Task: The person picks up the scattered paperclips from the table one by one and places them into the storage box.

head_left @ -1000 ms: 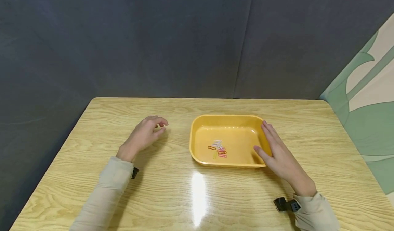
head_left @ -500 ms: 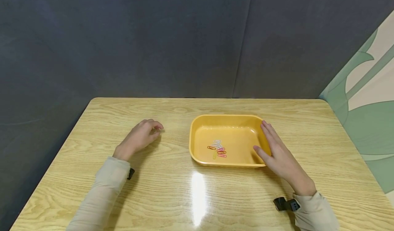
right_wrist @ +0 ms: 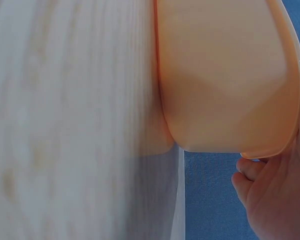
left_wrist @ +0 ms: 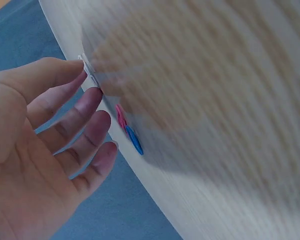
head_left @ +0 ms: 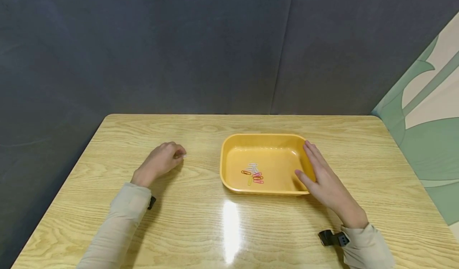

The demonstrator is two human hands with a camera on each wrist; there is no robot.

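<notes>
My left hand (head_left: 162, 160) is low over the table on the left, its thumb and index finger pinching a white paper clip (left_wrist: 86, 65). Close by its other fingers, a pink paper clip (left_wrist: 121, 116) and a blue paper clip (left_wrist: 134, 140) lie on the wood in the left wrist view. To the right stands a yellow tray (head_left: 265, 191). Several coloured paper clips (head_left: 258, 177) lie in a small heap on its floor, left of the middle. My right hand (head_left: 328, 185) rests at the tray's right rim, fingers fairly straight along it and thumb extended over the inside.
The light wooden table (head_left: 193, 229) ends at a dark blue-grey curtain (head_left: 197, 53) behind. A green and cream patterned surface (head_left: 430, 141) rises at the right. Glare shows on the wood below the tray.
The left hand has moved a little left and toward the person, and its thumb and index finger have come together on the white paper clip. The right hand and tray look unmoved.
</notes>
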